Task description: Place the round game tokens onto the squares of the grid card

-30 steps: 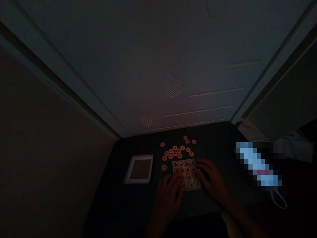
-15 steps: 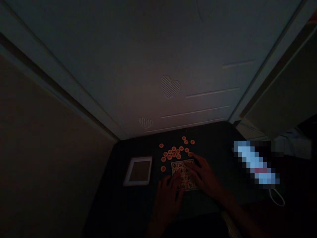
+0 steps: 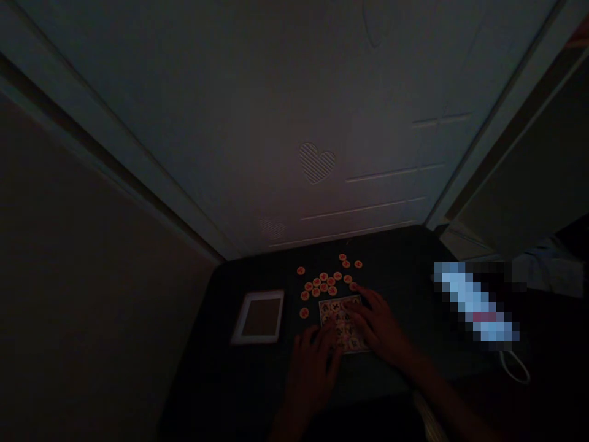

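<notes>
A square tray (image 3: 357, 352) with a pale rim lies in front of me, holding several round Chinese chess pieces with dark characters in rows. My left hand (image 3: 313, 359) is open over its left side, fingers spread and covering some of these pieces. From the right, my right hand (image 3: 378, 320) reaches over the tray, also open. One of its fingertips is at a red-marked chess piece (image 3: 353, 286) just beyond the tray's far corner; other fingers rest over the dark-marked pieces. A loose group of red-marked chess pieces (image 3: 324, 286) lies flat beyond the tray.
To the left on the dark table (image 3: 207, 331) lies a shallow pale-rimmed frame or lid (image 3: 262, 317). A blurred-out bright object (image 3: 476, 302) with a white cord loop (image 3: 515, 368) is at the right. A pale panel with embossed hearts (image 3: 317, 162) rises behind the table. The light is dim.
The view has shifted very slightly and looks a little dimmer. Both hands and the chess pieces stay in nearly the same places.
</notes>
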### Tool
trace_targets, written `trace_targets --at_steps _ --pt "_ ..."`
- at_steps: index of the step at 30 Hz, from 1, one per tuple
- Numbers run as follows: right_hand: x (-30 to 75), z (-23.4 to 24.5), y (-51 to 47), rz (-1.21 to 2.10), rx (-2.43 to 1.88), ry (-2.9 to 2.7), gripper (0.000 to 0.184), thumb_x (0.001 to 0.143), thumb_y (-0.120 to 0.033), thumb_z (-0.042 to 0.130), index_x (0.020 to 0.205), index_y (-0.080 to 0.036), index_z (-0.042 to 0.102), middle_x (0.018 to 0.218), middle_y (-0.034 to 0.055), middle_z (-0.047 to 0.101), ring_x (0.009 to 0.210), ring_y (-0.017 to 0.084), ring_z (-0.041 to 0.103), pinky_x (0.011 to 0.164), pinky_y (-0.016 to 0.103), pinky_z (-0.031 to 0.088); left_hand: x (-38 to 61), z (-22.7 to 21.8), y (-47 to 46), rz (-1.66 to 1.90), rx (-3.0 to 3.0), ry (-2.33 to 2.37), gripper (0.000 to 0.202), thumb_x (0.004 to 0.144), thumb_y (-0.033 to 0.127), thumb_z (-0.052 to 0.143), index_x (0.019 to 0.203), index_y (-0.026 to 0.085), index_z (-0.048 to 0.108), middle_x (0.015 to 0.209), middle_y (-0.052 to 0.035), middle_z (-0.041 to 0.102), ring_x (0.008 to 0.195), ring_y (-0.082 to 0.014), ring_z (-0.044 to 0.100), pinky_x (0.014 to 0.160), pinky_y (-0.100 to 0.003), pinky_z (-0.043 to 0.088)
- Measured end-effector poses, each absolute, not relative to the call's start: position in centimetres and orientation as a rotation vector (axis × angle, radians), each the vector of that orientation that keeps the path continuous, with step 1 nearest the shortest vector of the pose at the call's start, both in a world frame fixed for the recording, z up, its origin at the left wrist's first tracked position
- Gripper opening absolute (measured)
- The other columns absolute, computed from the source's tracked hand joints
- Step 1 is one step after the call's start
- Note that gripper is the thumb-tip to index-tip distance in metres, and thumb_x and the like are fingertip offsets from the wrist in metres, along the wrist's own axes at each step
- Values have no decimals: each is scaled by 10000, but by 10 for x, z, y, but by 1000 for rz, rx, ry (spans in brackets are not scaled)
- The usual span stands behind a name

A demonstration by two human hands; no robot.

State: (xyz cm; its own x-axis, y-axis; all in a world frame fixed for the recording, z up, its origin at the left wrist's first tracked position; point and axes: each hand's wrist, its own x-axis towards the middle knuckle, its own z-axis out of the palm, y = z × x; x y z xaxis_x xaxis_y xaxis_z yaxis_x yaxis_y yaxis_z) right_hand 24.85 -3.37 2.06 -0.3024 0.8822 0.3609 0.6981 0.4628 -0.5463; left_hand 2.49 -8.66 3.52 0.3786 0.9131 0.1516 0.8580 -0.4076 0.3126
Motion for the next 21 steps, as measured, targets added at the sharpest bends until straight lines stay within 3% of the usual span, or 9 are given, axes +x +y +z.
trace_targets --at_steps 8,14,21 --pt "252 19 -42 415 -1235 -2072 332 1013 -323 483 1303 -310 643 1498 53 492 1400 285 396 1117 542 424 24 33 -87 425 2480 1592 429 997 281 493 1418 360 498 1496 23 520 1227 -278 497 980 -504 481" --pt "249 17 -40 362 -1292 -2119 365 1009 -341 486 1352 -331 608 1580 42 388 1418 301 378 1108 560 424 25 34 -87 377 2484 1578 445 1012 282 459 1441 397 470 1524 42 485 1227 -277 489 984 -519 484" --pt "248 16 -39 343 -1315 -2148 365 1003 -334 498 1351 -346 608 1583 32 389 1415 301 388 1100 558 430 25 37 -87 421 2494 1566 426 998 285 491 1412 387 511 1484 28 532 1201 -273 510 960 -501 497"
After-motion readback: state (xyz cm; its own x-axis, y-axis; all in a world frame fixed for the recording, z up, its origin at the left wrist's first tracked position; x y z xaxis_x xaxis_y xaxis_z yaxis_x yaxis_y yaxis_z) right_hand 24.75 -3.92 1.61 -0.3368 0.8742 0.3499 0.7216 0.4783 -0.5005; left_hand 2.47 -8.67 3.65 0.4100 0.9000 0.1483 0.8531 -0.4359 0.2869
